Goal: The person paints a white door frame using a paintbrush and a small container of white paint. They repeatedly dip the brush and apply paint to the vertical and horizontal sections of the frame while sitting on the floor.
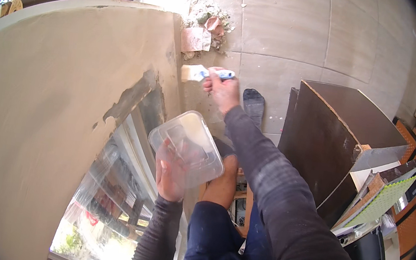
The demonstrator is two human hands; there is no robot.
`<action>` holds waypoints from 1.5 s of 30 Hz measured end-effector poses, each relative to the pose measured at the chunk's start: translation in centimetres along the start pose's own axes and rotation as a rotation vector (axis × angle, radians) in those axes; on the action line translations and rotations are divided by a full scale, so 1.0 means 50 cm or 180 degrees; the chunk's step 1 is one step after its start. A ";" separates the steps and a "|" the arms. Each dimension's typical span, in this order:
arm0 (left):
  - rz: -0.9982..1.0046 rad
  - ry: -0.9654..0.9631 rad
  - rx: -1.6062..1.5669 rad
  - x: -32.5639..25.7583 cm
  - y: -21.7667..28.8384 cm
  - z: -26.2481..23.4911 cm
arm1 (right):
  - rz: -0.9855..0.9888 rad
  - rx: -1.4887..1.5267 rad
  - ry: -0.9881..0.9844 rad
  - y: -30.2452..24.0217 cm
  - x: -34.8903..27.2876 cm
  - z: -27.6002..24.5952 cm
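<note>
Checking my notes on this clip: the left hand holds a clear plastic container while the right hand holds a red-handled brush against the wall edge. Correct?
Not quite. In the head view the brush in the right hand has a blue and white handle, not red. The rest stands: the left hand holds the clear plastic container, and the brush meets the wall edge.

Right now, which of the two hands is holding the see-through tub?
The left hand, lower in the view, holds the clear plastic tub. The right hand, stretched out toward the wall, grips a brush with a blue-and-white handle instead.
</note>
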State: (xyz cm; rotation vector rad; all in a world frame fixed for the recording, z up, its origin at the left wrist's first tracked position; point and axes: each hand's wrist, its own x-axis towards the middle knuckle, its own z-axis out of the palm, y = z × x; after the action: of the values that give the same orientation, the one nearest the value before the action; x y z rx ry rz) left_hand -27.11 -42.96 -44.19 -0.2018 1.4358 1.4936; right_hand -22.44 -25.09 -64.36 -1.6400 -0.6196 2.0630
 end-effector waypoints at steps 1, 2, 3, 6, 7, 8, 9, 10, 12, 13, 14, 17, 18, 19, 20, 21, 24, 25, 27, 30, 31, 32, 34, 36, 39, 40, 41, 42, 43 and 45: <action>0.0034 0.0020 -0.0026 0.010 -0.009 -0.005 | -0.0172 -0.0024 0.0017 -0.040 -0.028 -0.007; 0.0036 -0.0005 -0.0062 0.020 -0.018 -0.010 | -0.0351 -0.0045 0.0045 -0.084 -0.062 -0.019; 0.0044 -0.0044 -0.0099 0.031 -0.027 -0.013 | -0.0660 -0.0250 0.0085 -0.133 -0.099 -0.029; -0.0055 -0.0257 -0.0241 0.072 -0.044 -0.014 | -0.1609 -0.0641 0.0176 -0.269 -0.234 -0.046; -0.0115 -0.0344 -0.0286 0.086 -0.049 -0.010 | -0.1803 -0.0911 0.0055 -0.307 -0.282 -0.055; -0.0067 -0.0350 -0.0297 0.104 -0.058 -0.006 | -0.2008 -0.1180 -0.0077 -0.335 -0.321 -0.059; -0.0034 -0.0348 -0.0312 0.116 -0.067 0.000 | -0.2216 -0.1681 -0.0325 -0.365 -0.359 -0.050; 0.0004 -0.0363 -0.0321 0.128 -0.072 0.006 | -0.2429 -0.2176 -0.0567 -0.381 -0.386 -0.046; 0.0073 -0.0374 -0.0241 0.145 -0.069 0.029 | -0.2571 -0.2953 -0.0830 -0.375 -0.415 -0.034; 0.0118 -0.0370 -0.0200 0.147 -0.066 0.038 | -0.2359 -0.3327 -0.0899 -0.368 -0.429 -0.023; 0.0110 -0.0407 -0.0199 0.150 -0.057 0.050 | -0.2336 -0.3371 -0.0873 -0.350 -0.432 -0.013; 0.0167 -0.0498 -0.0227 0.152 -0.046 0.070 | -0.2482 -0.3583 -0.0783 -0.323 -0.437 0.000; 0.0224 -0.0531 -0.0273 0.153 -0.050 0.072 | -0.2597 -0.3677 -0.0686 -0.310 -0.437 0.005; 0.0272 -0.0563 -0.0324 0.153 -0.053 0.075 | -0.2703 -0.3776 -0.0588 -0.302 -0.439 0.010; 0.0307 -0.0527 -0.0337 0.154 -0.054 0.077 | -0.2574 -0.3786 -0.0661 -0.299 -0.444 0.017; 0.0340 -0.0492 -0.0351 0.154 -0.054 0.079 | -0.2442 -0.3795 -0.0733 -0.298 -0.453 0.023; 0.0283 -0.0543 -0.0639 0.150 -0.051 0.094 | -0.2304 -0.3709 -0.0952 -0.292 -0.470 0.025; 0.0246 -0.0571 -0.0750 0.147 -0.048 0.094 | -0.2313 -0.3677 -0.1008 -0.293 -0.477 0.025; 0.0200 -0.0496 -0.0583 0.143 -0.052 0.083 | -0.2407 -0.3641 -0.0982 -0.294 -0.478 0.024; 0.0171 -0.0419 -0.0506 0.136 -0.054 0.092 | -0.2561 -0.3669 -0.0829 -0.289 -0.468 0.020; 0.0175 -0.0402 -0.0505 0.135 -0.052 0.098 | -0.2552 -0.3696 -0.0855 -0.283 -0.463 0.019; 0.0176 -0.0413 -0.0437 0.136 -0.052 0.096 | -0.2543 -0.3723 -0.0881 -0.278 -0.459 0.019; 0.0178 -0.0429 -0.0295 0.138 -0.054 0.090 | -0.2433 -0.3759 -0.0992 -0.264 -0.461 0.019; 0.0175 -0.0393 -0.0578 0.137 -0.053 0.090 | -0.2231 -0.3640 -0.0984 -0.266 -0.463 0.020; 0.0240 -0.0391 -0.0664 0.143 -0.074 0.058 | -0.1895 -0.3023 -0.0801 -0.294 -0.466 0.013; 0.0270 -0.0410 -0.0635 0.147 -0.072 0.055 | -0.1847 -0.2673 -0.0710 -0.305 -0.461 0.009; 0.0255 -0.0469 -0.0718 0.144 -0.072 0.054 | -0.1796 -0.2323 -0.0621 -0.313 -0.455 0.002; 0.0262 -0.0472 -0.0682 0.144 -0.070 0.053 | -0.1618 -0.2249 -0.0573 -0.319 -0.449 -0.008; 0.0267 -0.0476 -0.0644 0.144 -0.064 0.053 | -0.1437 -0.2173 -0.0523 -0.324 -0.443 -0.020; 0.0257 -0.0445 -0.0571 0.142 -0.053 0.058 | -0.1059 -0.1786 -0.0435 -0.341 -0.433 -0.027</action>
State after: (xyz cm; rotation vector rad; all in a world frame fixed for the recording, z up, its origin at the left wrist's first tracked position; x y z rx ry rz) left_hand -27.14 -37.42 -50.12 -0.1469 1.2119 1.6705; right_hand -15.66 -23.90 -37.62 -1.5303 -1.5168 1.8593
